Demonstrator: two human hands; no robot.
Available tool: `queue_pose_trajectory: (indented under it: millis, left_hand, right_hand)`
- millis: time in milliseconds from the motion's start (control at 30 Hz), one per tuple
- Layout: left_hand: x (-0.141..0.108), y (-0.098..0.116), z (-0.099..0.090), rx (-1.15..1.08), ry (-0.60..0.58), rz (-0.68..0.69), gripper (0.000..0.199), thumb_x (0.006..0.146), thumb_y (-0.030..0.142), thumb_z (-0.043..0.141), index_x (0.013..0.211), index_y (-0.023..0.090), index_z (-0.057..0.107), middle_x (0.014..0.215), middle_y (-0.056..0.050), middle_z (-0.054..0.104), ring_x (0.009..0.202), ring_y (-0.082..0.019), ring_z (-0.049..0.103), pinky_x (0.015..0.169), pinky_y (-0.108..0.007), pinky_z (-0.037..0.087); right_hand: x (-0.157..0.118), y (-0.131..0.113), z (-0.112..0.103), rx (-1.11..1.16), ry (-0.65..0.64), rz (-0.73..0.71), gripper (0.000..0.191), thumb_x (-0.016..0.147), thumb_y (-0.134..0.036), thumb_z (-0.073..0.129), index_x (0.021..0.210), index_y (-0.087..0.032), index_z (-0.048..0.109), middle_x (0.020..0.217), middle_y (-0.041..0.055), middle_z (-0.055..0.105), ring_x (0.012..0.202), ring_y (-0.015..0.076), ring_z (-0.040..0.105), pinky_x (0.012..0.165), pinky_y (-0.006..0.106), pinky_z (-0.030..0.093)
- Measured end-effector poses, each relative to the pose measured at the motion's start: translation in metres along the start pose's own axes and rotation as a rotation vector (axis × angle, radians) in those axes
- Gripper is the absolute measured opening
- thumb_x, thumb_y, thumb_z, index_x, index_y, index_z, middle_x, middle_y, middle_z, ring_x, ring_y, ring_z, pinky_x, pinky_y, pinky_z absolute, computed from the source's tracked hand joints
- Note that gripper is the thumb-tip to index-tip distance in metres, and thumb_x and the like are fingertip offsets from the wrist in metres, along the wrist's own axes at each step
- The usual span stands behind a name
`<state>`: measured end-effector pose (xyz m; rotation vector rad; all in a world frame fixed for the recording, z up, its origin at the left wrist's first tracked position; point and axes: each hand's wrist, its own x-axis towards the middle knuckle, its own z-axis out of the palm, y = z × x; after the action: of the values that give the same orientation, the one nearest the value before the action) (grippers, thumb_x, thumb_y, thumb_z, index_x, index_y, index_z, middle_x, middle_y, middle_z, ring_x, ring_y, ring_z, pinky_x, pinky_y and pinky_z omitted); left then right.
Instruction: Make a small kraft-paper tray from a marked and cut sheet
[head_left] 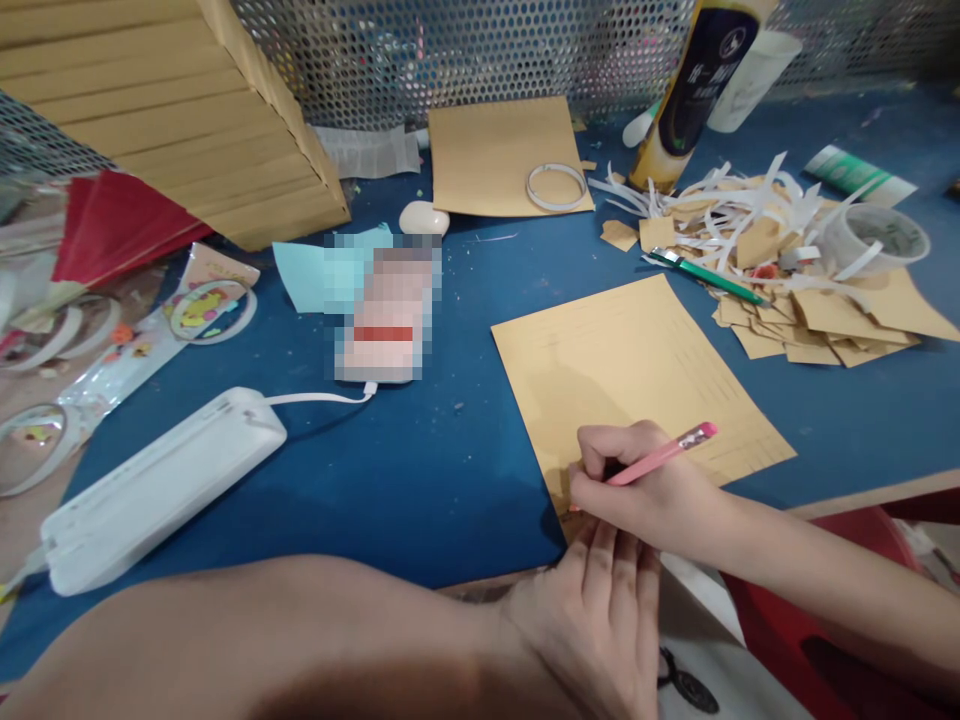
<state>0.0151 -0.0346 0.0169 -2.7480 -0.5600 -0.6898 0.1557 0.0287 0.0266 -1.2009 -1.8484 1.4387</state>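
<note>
Your right hand [645, 485] closes around a pink pencil [660, 457], its tip down at the near left corner of a tan kraft-paper sheet [622, 360]. Your left hand [604, 610] reaches in below, its 4 fingers straight and side by side at that corner; its thumb is hidden, so you cannot tell whether it pinches the paper. The sheet lies flat on the blue tabletop [442, 480], turned at an angle, with short dark pencil marks near its far and right edges. Beyond its far right side, a green utility knife [705, 275] rests against a heap of paper scraps [814, 315]. To the left, a white cable [319, 398] joins a pixelated phone [390, 310] to a long white device [165, 490].
</note>
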Motion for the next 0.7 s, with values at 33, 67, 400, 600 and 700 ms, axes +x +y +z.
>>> queue_pose_trajectory:
  millis: [33,67,400,600,700]
  left_hand:
    - [0.0,0.0004,-0.0001,-0.003,0.002,-0.002,0.033,0.084,0.011,0.044,0.1,-0.002,0.07,0.092,-0.018,0.072,0.081,-0.026,0.072,0.071,-0.035,0.061]
    - [0.0,0.0008,-0.0002,-0.008,0.005,-0.006,0.033,0.084,0.01,0.044,0.099,-0.002,0.07,0.092,-0.019,0.072,0.081,-0.026,0.072,0.071,-0.035,0.061]
    - [-0.0007,0.0006,-0.0017,-0.015,-0.013,-0.001,0.035,0.085,0.009,0.04,0.102,-0.004,0.068,0.096,-0.022,0.071,0.084,-0.026,0.072,0.075,-0.037,0.061]
    - [0.0016,0.0,-0.0029,-0.015,-0.015,-0.004,0.034,0.084,0.009,0.041,0.1,-0.002,0.07,0.09,-0.018,0.073,0.082,-0.026,0.072,0.072,-0.035,0.061]
    - [0.0018,0.0006,-0.0031,-0.014,-0.013,-0.008,0.034,0.084,0.009,0.042,0.099,-0.002,0.07,0.092,-0.019,0.072,0.081,-0.026,0.072,0.072,-0.036,0.062]
  right_hand:
    - [-0.0003,-0.0002,0.0001,0.003,0.0,0.003,0.033,0.076,-0.009,0.053,0.058,-0.02,0.027,0.05,-0.009,0.028,0.046,0.0047,0.026,0.039,0.017,0.021]
    - [-0.0006,-0.0003,0.0001,0.007,0.0,0.006,0.033,0.076,-0.009,0.053,0.058,-0.02,0.027,0.05,-0.009,0.028,0.046,0.0048,0.026,0.039,0.017,0.021]
    - [-0.0001,-0.0008,-0.0002,0.017,-0.008,0.019,0.033,0.075,-0.009,0.052,0.059,-0.02,0.026,0.05,-0.0092,0.026,0.047,0.0053,0.024,0.039,0.018,0.02]
    - [0.0013,-0.0007,-0.0007,-0.013,-0.007,0.01,0.032,0.076,-0.01,0.052,0.059,-0.02,0.026,0.05,-0.0091,0.026,0.048,0.0054,0.024,0.04,0.019,0.019]
    - [0.0006,-0.0004,-0.0007,-0.015,-0.003,0.017,0.032,0.076,-0.01,0.052,0.059,-0.02,0.026,0.05,-0.0091,0.026,0.048,0.0054,0.024,0.039,0.019,0.019]
